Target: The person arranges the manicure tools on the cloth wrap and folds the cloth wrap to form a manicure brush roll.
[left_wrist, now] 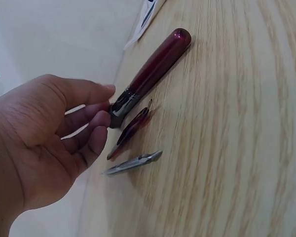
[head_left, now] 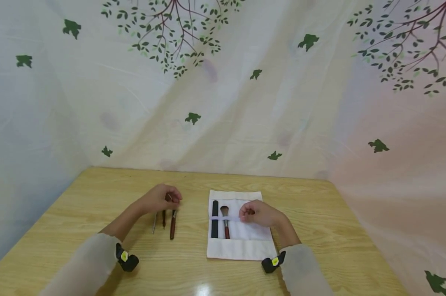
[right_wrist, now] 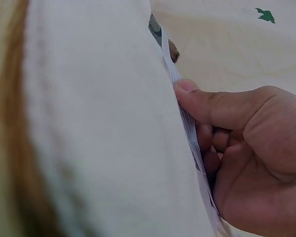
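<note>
My left hand (head_left: 161, 199) pinches the head end of a dark red-handled brush (left_wrist: 158, 64); the fingers hide its bristles. Beside that brush are a smaller dark red tool (left_wrist: 130, 128) and a slim silver tool (left_wrist: 133, 163). My right hand (head_left: 258, 213) pinches the white elastic band (right_wrist: 185, 118) of a white fabric brush roll (head_left: 241, 248) between thumb and curled fingers. Under the band, at the roll's left side, lie a black flat strip (head_left: 214, 222) and a red-handled makeup brush (head_left: 226, 226).
The roll lies unfolded on a light wooden table (head_left: 134, 263), right of the loose tools. A pale curtain (head_left: 223, 135) with printed leaves hangs behind the table. Each wrist wears a small black camera (head_left: 128, 261).
</note>
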